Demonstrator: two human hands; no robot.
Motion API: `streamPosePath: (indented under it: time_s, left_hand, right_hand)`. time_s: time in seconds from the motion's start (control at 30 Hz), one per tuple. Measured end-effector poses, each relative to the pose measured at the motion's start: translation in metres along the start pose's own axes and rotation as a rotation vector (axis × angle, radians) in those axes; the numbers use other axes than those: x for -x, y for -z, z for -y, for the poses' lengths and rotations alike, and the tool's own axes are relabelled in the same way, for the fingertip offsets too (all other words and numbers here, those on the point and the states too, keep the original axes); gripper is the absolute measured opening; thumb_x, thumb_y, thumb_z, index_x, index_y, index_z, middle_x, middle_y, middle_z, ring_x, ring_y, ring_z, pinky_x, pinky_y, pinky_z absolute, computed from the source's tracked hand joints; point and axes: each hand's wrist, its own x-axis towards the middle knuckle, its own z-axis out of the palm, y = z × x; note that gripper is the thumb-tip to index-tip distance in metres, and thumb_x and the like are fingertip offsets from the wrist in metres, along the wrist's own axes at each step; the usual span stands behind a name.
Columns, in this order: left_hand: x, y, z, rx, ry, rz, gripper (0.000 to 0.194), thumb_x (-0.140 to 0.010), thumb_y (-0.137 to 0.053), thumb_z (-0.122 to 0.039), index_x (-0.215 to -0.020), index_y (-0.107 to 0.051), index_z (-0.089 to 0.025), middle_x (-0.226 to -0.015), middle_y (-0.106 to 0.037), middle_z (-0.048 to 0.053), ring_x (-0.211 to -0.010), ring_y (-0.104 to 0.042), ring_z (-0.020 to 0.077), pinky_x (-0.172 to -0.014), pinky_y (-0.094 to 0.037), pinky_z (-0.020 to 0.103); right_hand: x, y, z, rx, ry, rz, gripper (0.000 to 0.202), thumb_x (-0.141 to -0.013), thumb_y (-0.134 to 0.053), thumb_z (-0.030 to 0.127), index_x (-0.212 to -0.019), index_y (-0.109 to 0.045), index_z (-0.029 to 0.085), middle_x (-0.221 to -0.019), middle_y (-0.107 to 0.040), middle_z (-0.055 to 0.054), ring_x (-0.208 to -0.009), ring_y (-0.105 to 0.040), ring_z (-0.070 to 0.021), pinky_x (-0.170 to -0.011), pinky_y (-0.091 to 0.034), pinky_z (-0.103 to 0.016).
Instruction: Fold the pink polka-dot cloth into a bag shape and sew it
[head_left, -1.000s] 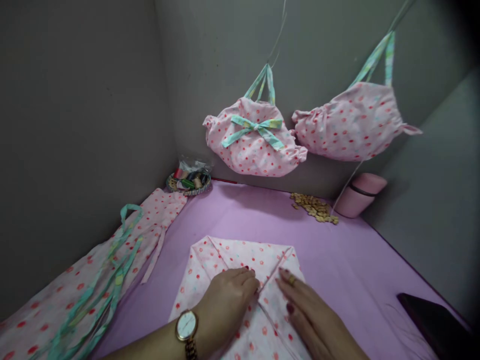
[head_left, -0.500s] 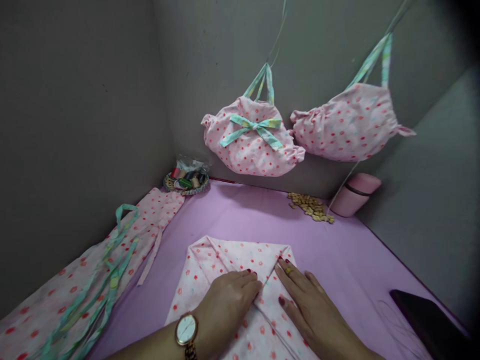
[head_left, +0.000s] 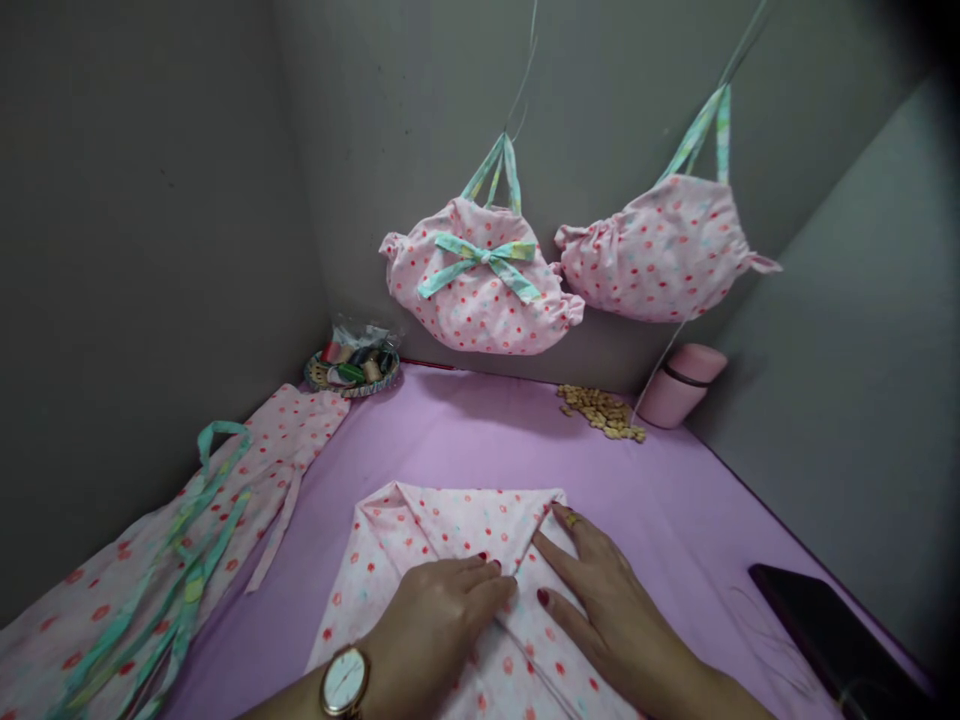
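A pink dotted cloth [head_left: 480, 510], folded at its top corners, lies at the bottom centre. My left hand [head_left: 450, 615], with a gold watch at its wrist, presses on the middle of the cloth, its fingers close together and bent over a fold. What its fingertips may pinch is hidden. On the right part of the cloth my right hand [head_left: 611, 585] lies flat, fingers spread, its fingertips along the diagonal fold near the top right corner. It grips nothing.
Two dotted bags [head_left: 480, 310] hang at the back. A thread basket [head_left: 352, 375], a yellowish pile [head_left: 604, 412], a pink cylinder [head_left: 679, 388] and a black phone [head_left: 832, 635] lie around. Dotted cloth with green ties [head_left: 292, 430] covers the left side of the purple tabletop [head_left: 465, 430].
The view has shifted a little, moving the scene leftward. My right fingers have moved up along the fold toward the top right corner and spread more. My left hand stays on the cloth.
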Motion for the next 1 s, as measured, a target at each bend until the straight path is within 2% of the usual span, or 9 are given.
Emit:
streamPosePath:
  time_s: [0.13,0.23,0.37,0.47,0.57,0.67,0.8,0.9,1.0]
  left_hand:
    - [0.0,-0.004,-0.002,-0.131,-0.031,0.154,0.029,-0.086,-0.049,-0.026,-0.114,-0.053,-0.018,-0.112,-0.063,0.01,-0.104,-0.059,0.024,-0.091,-0.048,0.038]
    - [0.003,-0.008,-0.001,-0.179,-0.03,0.191,0.04,-0.083,-0.052,-0.033,-0.12,-0.049,-0.017,-0.125,-0.056,0.012,-0.114,-0.052,0.027,-0.097,-0.043,0.042]
    - [0.005,-0.01,0.001,-0.199,-0.041,0.22,0.041,-0.084,-0.05,-0.034,-0.121,-0.049,-0.017,-0.128,-0.054,0.012,-0.116,-0.05,0.0276,-0.098,-0.042,0.043]
    - [0.003,-0.011,0.002,-0.215,-0.046,0.23,0.04,-0.083,-0.052,-0.034,-0.119,-0.05,-0.016,-0.127,-0.055,0.012,-0.115,-0.051,0.029,-0.095,-0.045,0.044]
    - [0.001,-0.012,0.003,-0.232,-0.058,0.221,0.029,-0.086,-0.048,-0.025,-0.113,-0.053,-0.016,-0.124,-0.057,0.01,-0.112,-0.054,0.0268,-0.093,-0.047,0.041]
    - [0.0,-0.01,0.003,-0.217,-0.095,0.166,0.023,-0.087,-0.044,-0.014,-0.106,-0.055,-0.017,-0.118,-0.061,0.008,-0.106,-0.057,0.0231,-0.092,-0.047,0.037]
    - [0.001,-0.002,0.0,-0.14,-0.073,0.101,0.025,-0.087,-0.043,-0.012,-0.109,-0.053,-0.019,-0.104,-0.066,0.007,-0.099,-0.06,0.0206,-0.09,-0.048,0.034]
    - [0.001,0.002,-0.001,-0.074,0.005,0.097,0.024,-0.087,-0.041,-0.01,-0.105,-0.054,-0.02,-0.096,-0.067,0.005,-0.091,-0.062,0.0181,-0.085,-0.049,0.032]
    - [0.0,0.004,-0.001,-0.003,0.121,0.115,0.018,-0.084,-0.044,-0.011,-0.096,-0.054,-0.02,-0.087,-0.065,0.003,-0.08,-0.062,0.0165,-0.072,-0.05,0.028]
  right_hand:
    - [-0.002,-0.001,-0.003,-0.011,0.002,0.003,0.054,-0.089,-0.04,0.048,-0.139,-0.032,0.032,-0.15,-0.013,-0.012,-0.135,-0.018,-0.0325,-0.102,-0.028,-0.055]
    - [-0.008,0.001,-0.005,-0.003,-0.017,0.03,0.054,-0.088,-0.039,0.053,-0.138,-0.034,0.032,-0.15,-0.013,-0.013,-0.136,-0.013,-0.033,-0.101,-0.025,-0.057]
    - [-0.021,0.003,-0.016,0.024,-0.081,0.025,0.055,-0.088,-0.037,0.055,-0.135,-0.04,0.027,-0.149,-0.015,-0.018,-0.135,-0.015,-0.0353,-0.099,-0.026,-0.059]
    - [-0.029,0.004,-0.03,0.039,-0.138,0.019,0.049,-0.09,-0.035,0.051,-0.132,-0.045,0.028,-0.149,-0.015,-0.017,-0.135,-0.014,-0.0358,-0.098,-0.024,-0.06]
    - [-0.031,0.005,-0.041,0.007,-0.162,0.051,0.046,-0.093,-0.029,0.05,-0.132,-0.044,0.032,-0.149,-0.019,-0.015,-0.135,-0.015,-0.0326,-0.099,-0.024,-0.059]
    - [-0.03,0.004,-0.044,0.004,-0.159,0.052,0.048,-0.093,-0.025,0.049,-0.135,-0.041,0.03,-0.147,-0.023,-0.015,-0.135,-0.019,-0.0303,-0.1,-0.025,-0.057]
    - [-0.029,-0.002,-0.046,0.031,-0.14,-0.004,0.046,-0.093,-0.029,0.045,-0.134,-0.043,0.029,-0.146,-0.027,-0.016,-0.133,-0.024,-0.03,-0.099,-0.026,-0.056]
    - [-0.028,-0.004,-0.05,0.006,-0.104,-0.087,0.043,-0.092,-0.036,0.041,-0.129,-0.05,0.025,-0.143,-0.032,-0.016,-0.13,-0.031,-0.0295,-0.098,-0.03,-0.051]
    - [-0.023,0.005,-0.04,-0.072,-0.074,-0.271,0.036,-0.088,-0.045,0.037,-0.115,-0.06,0.018,-0.129,-0.045,-0.017,-0.12,-0.041,-0.0283,-0.094,-0.035,-0.046]
